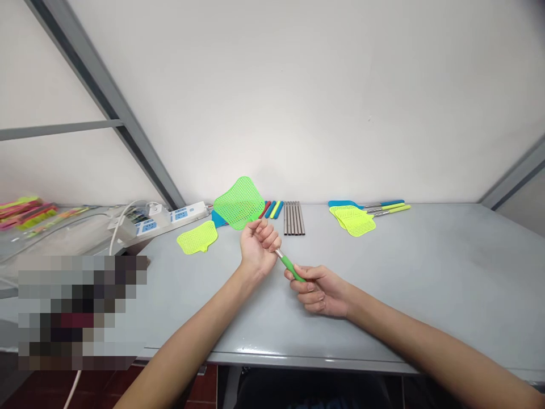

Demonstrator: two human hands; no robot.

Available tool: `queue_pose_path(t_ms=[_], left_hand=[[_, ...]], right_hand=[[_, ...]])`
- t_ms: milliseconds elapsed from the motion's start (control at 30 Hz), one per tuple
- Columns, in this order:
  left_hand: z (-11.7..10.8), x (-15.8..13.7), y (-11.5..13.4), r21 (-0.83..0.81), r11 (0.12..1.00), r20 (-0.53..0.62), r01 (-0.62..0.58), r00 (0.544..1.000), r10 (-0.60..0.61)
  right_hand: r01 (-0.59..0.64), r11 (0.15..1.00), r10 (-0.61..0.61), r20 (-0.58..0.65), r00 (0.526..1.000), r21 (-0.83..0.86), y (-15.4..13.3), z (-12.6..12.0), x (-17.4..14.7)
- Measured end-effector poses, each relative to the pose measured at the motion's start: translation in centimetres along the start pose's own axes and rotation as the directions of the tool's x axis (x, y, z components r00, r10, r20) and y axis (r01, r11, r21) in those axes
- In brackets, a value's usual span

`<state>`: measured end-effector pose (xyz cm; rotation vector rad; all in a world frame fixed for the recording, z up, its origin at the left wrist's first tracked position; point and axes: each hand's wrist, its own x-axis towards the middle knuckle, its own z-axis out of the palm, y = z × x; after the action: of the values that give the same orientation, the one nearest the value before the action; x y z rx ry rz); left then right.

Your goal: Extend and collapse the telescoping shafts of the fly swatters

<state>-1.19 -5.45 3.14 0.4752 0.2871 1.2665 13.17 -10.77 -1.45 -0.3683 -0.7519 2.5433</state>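
Note:
A green fly swatter [244, 199] is held up over the table, its perforated head tilted away to the upper left. My left hand [260, 247] is closed around its metal shaft just below the head, hiding most of the shaft. The fingers of my right hand [320, 289] wrap around its green handle [288, 266]. Beyond my hands lie several loose coloured handles [277, 210], red, blue and yellow-green, beside a row of metal tubes [294, 218]. To the left, a loose yellow swatter head [197, 237] lies flat, with a blue swatter head [218, 220] partly hidden behind the green one.
Several swatters with handles [355, 220], blue and yellow, lie at the back right against the wall. A white power strip [183, 214] with plugs and cables sits on the left. Colourful packaged items [29, 213] are at far left. A blurred-out patch covers the lower left.

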Motion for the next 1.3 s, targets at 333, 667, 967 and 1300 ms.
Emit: queue_pose_path(t_ms=[333,667,967,1300], left_hand=[[0.2,0.1,0.7,0.281,0.959,-0.185,0.031,0.982,0.023],[0.6,0.4,-0.6,0.247,0.968,-0.246,-0.034,0.964,0.097],[0.5,0.7,-1.1,0.229,0.973,-0.219,-0.018,0.973,0.070],[1.4,0.0,0.2,0.092,0.993,-0.065,0.073,0.996,-0.067]], right_hand=[[0.056,0.654,-0.369,-0.253,0.894,-0.755,-1.8,-0.1,0.0],[-0.083,0.786,-0.239,-0.424,0.874,-0.613,-0.2,1.8,0.3],[-0.068,0.950,-0.024,-0.288,0.957,-0.304,-0.8,1.6,-0.4],[-0.178,0.978,0.162,0.145,0.976,0.107,-2.3,0.3,-0.4]])
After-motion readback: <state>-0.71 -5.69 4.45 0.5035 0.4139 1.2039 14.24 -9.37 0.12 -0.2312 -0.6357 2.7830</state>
